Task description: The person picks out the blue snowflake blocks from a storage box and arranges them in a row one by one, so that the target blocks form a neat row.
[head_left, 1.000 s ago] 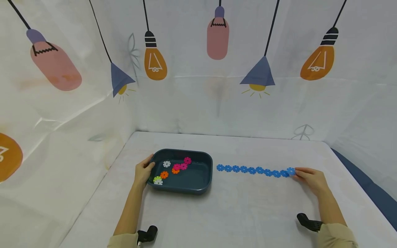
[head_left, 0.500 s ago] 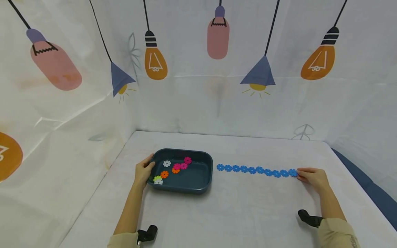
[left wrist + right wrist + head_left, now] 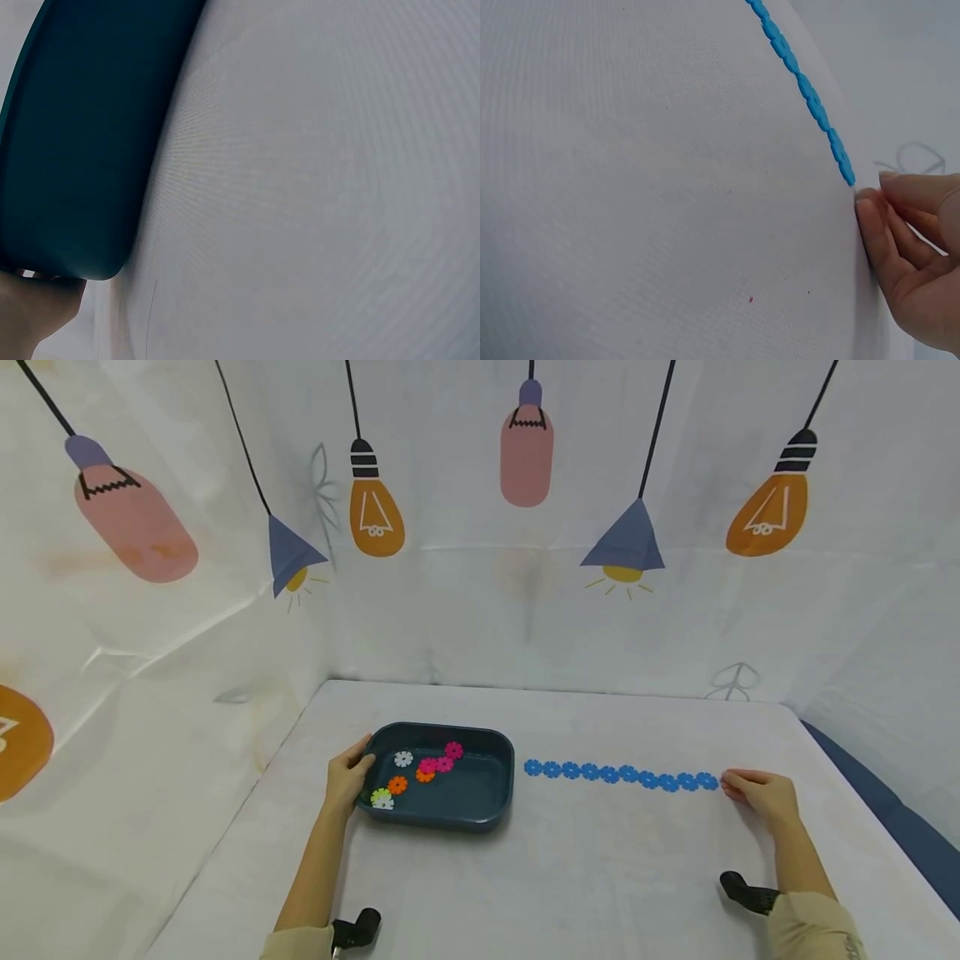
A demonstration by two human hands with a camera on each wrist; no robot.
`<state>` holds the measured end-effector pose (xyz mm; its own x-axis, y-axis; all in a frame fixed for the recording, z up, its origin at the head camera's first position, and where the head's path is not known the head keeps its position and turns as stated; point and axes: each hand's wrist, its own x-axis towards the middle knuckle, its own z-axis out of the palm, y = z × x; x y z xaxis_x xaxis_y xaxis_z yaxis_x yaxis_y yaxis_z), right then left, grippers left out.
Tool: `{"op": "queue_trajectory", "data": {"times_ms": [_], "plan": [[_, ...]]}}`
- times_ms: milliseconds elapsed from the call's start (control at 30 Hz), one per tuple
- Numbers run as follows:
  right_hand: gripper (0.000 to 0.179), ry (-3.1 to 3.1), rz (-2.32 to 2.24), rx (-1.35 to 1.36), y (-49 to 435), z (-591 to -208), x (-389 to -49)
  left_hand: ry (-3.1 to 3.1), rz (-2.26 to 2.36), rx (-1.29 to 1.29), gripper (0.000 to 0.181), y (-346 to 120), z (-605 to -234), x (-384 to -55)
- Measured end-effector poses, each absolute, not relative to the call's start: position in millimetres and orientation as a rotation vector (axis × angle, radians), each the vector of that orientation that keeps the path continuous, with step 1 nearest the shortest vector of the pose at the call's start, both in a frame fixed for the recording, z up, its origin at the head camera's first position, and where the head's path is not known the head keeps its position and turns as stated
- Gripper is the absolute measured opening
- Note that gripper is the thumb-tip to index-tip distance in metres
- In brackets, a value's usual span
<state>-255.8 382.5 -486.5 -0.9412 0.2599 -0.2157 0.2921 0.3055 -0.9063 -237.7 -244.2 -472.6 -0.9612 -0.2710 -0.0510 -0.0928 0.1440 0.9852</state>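
Observation:
On the left of the table, in the head view, my left hand grips the dark teal tray by its left end, thumb over the rim. Inside are several small flower-shaped discs in white, pink, orange and yellow-green. The left wrist view shows the tray's side close up. A row of blue flower-shaped discs runs rightward from the tray along the table. Just past its right end is my right hand; in the right wrist view its fingertips sit slightly apart from the last blue disc.
The white table ends at a back wall sheet printed with lamps and bulbs. A black wrist mount shows at the left forearm and another black mount at the right one.
My right hand has lowered a blue disc onto the row's right end, let it go and shifted slightly right. The left hand and tray have stayed in place.

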Motion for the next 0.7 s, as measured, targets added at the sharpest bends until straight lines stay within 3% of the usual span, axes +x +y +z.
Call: {"op": "queue_trajectory", "data": {"times_ms": [700], "plan": [[0.061,2.665,-1.759,0.309,379.7,-490.8,-254.6,-2.244,-1.984,0.425,0.046,-247.9,-473.8,-237.3]]}}
